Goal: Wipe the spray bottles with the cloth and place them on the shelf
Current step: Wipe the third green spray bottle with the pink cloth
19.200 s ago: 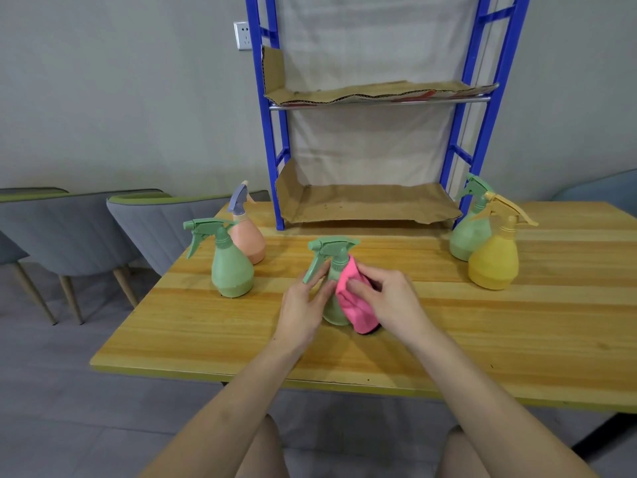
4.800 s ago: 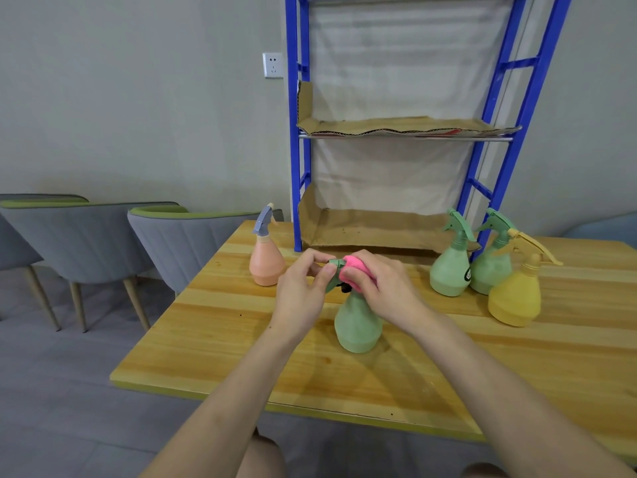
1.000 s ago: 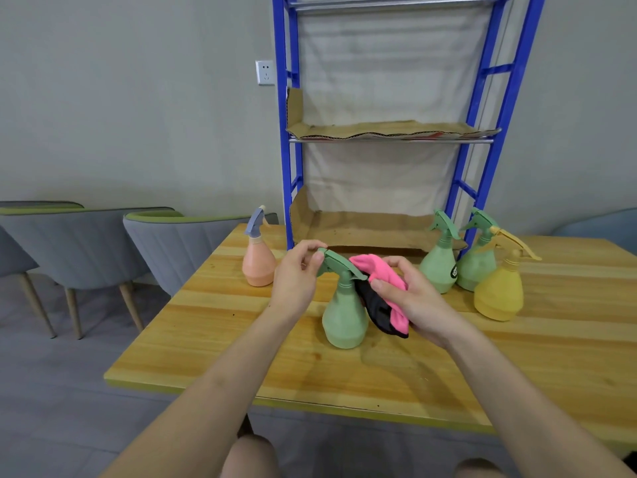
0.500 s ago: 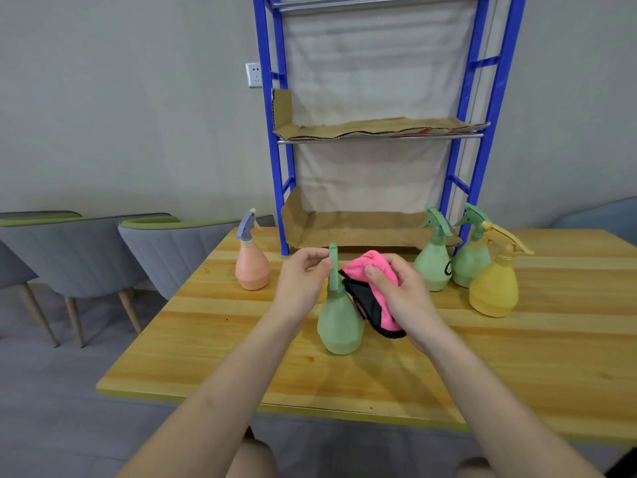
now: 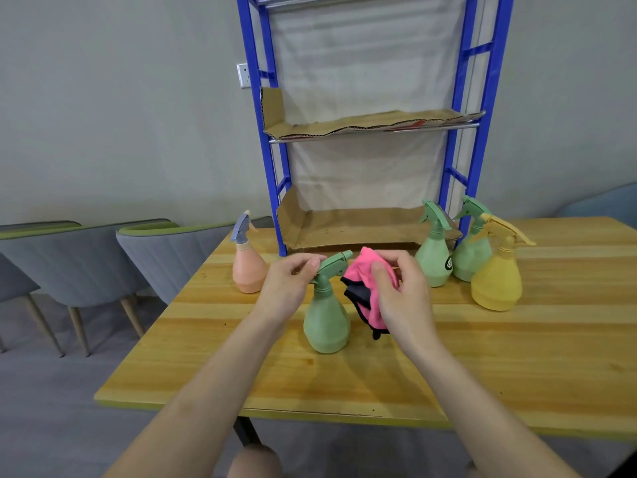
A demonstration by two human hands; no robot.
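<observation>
Green bottle [image 5: 325,319] upright, nozzle [image 5: 344,257] seemingly rightward

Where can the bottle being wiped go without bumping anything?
The bottom shelf is bare between the blue posts; so is the table along its near strip. Crowded by the right post: two green bottles and a yellow bottle.

The room is bright, with soft, even light that seems to come from above. Pale shadows with fuzzy edges lie on the surface [image 5: 517,357] beside the green bottle [image 5: 325,322]. The wood shines a little near its front edge. The blue shelf [image 5: 362,125] posts lean and bend from the wide lens. Everything looks slightly soft, most of all at the bottom.
</observation>
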